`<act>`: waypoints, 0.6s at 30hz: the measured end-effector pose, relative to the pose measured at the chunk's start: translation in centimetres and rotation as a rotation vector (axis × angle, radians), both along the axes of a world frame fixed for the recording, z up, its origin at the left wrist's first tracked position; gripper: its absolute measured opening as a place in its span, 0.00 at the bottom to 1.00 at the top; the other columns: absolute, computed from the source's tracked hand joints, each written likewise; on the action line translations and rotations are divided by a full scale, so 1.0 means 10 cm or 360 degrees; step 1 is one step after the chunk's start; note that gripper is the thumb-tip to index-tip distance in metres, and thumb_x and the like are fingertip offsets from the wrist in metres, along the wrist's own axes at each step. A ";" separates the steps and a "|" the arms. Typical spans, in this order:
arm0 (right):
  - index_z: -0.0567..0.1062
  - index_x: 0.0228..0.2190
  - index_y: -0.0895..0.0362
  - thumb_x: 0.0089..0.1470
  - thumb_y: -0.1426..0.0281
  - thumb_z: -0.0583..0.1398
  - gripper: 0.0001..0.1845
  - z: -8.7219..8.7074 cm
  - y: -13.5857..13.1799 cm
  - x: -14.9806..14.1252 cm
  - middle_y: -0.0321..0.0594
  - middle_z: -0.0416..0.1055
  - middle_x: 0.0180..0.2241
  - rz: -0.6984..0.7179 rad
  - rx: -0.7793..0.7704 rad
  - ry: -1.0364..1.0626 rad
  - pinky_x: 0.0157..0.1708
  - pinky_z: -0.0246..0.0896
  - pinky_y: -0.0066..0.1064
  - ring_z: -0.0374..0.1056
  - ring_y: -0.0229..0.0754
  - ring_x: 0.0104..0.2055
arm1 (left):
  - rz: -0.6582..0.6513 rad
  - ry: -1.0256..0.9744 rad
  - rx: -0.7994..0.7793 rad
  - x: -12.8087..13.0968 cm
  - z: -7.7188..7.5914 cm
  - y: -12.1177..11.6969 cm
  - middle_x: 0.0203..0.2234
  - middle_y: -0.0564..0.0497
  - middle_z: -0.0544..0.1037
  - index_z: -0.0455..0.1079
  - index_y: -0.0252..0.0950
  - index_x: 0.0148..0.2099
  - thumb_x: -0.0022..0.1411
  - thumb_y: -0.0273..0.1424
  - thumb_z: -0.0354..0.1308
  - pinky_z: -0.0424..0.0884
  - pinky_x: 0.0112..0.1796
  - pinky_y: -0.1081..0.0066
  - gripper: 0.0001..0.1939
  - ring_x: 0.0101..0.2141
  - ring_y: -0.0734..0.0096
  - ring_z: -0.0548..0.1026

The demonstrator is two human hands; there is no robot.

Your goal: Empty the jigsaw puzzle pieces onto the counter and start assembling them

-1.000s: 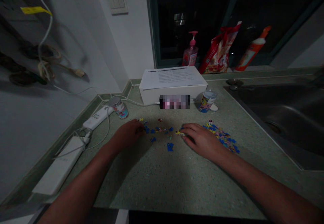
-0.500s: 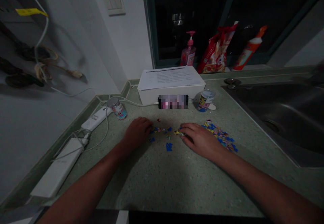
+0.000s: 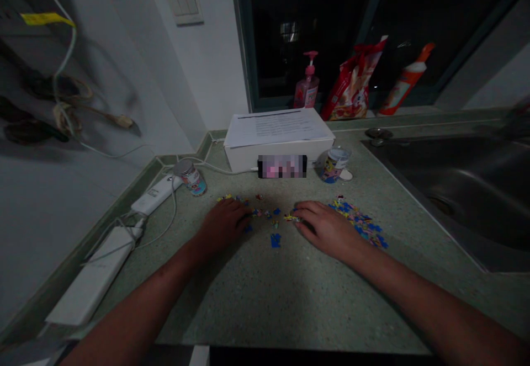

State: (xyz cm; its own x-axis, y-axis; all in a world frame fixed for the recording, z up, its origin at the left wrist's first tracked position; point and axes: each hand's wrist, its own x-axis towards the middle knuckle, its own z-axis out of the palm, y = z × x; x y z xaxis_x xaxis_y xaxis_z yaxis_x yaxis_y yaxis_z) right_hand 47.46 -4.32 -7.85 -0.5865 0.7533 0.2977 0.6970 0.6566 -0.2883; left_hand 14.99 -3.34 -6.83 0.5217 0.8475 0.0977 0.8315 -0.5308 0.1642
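Small jigsaw puzzle pieces [image 3: 268, 213] in blue, yellow and pink lie scattered on the counter between my hands. My left hand [image 3: 224, 222] rests low over the left part of the scatter, fingers apart and pointing right; some pieces beneath it are hidden. Opposite, my right hand [image 3: 325, 225] has its thumb and fingertips around a yellow puzzle piece [image 3: 291, 217] at the counter surface. Beside the right hand spreads a larger pile of puzzle pieces [image 3: 364, 223]. A blue cluster of pieces [image 3: 275, 240] sits nearest me, apart from both hands.
Behind the pieces, a phone [image 3: 282, 166] leans against a white box [image 3: 279, 153] topped with paper. Tins stand on either side: a lidded jar [image 3: 191, 178] at left, an open-looking can [image 3: 334, 166] at right. A power strip [image 3: 97, 275] and cables line the left; a sink [image 3: 455, 189] borders the right.
My left hand has shifted right across the scattered pieces, then eased slightly back, uncovering pieces beyond its knuckles. My right hand stays at the yellow piece. The view has turned slightly.
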 end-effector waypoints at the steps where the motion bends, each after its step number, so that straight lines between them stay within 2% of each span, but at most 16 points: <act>1: 0.81 0.49 0.55 0.68 0.73 0.61 0.12 0.00 0.00 0.00 0.50 0.79 0.54 0.0002 -0.0001 -0.0007 0.53 0.75 0.49 0.77 0.53 0.52 | -0.0005 -0.0012 0.0014 0.00 -0.01 -0.01 0.52 0.44 0.83 0.79 0.40 0.58 0.76 0.32 0.57 0.70 0.58 0.52 0.14 0.52 0.54 0.77; 6: 0.81 0.49 0.55 0.68 0.73 0.61 0.12 0.00 0.00 0.00 0.49 0.78 0.54 -0.0001 0.0023 -0.0015 0.53 0.76 0.49 0.77 0.53 0.52 | -0.0075 -0.0039 0.0031 0.04 -0.02 -0.01 0.54 0.45 0.82 0.79 0.41 0.58 0.78 0.33 0.54 0.69 0.60 0.53 0.15 0.54 0.56 0.77; 14: 0.81 0.49 0.53 0.68 0.73 0.61 0.12 -0.01 -0.01 0.01 0.48 0.79 0.54 -0.0005 0.0009 0.0000 0.53 0.76 0.49 0.77 0.52 0.52 | -0.0043 -0.0020 0.0026 0.08 -0.03 -0.01 0.59 0.41 0.80 0.76 0.37 0.63 0.76 0.32 0.55 0.67 0.63 0.50 0.17 0.59 0.52 0.75; 18: 0.82 0.49 0.52 0.67 0.73 0.61 0.12 -0.01 -0.01 0.00 0.48 0.79 0.53 0.0000 0.0001 0.0036 0.53 0.76 0.48 0.77 0.52 0.52 | -0.0027 -0.0056 0.0017 0.11 -0.05 0.02 0.63 0.42 0.77 0.73 0.38 0.66 0.77 0.33 0.55 0.65 0.65 0.49 0.19 0.62 0.53 0.73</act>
State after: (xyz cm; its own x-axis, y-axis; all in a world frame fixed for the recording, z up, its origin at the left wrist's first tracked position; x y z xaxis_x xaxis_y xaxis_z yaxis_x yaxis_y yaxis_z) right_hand 47.44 -4.38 -7.97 -0.5796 0.7530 0.3115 0.6902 0.6568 -0.3036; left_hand 16.13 -3.19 -7.33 0.5321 0.8373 0.1254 0.8161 -0.5467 0.1874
